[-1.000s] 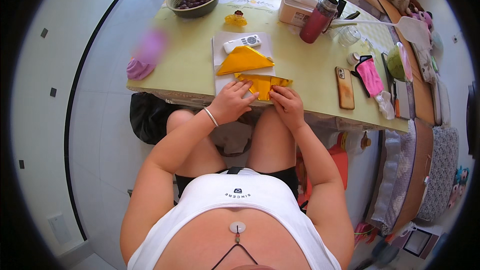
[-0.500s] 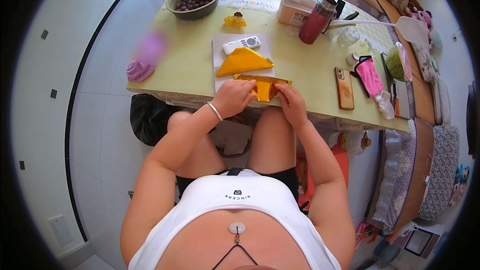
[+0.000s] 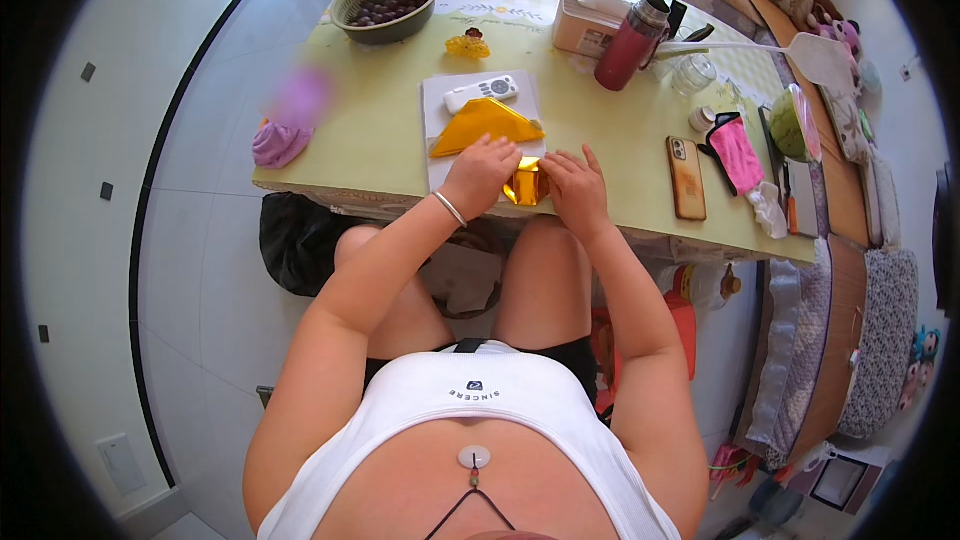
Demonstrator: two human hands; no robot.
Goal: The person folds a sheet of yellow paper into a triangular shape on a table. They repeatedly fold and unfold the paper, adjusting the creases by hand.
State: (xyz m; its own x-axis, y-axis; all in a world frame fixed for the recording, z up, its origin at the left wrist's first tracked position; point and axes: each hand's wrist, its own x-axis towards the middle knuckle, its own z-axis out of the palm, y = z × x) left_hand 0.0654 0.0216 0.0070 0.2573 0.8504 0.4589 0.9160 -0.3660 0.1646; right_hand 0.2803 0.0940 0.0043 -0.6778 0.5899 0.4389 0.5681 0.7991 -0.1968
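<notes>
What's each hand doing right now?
Left hand: pressed flat on the shiny gold folded paper, not gripping.
Right hand: open, fingers spread, touching the same paper's right edge.

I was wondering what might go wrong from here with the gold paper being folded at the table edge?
The gold paper lies close to the near edge of the table, pressed between the left hand and right hand; a slip could send it off onto the lap. The left hand also covers part of the sheet, so a crease may land crooked. The folded yellow paper sits just behind the left hand and might get nudged.
</notes>
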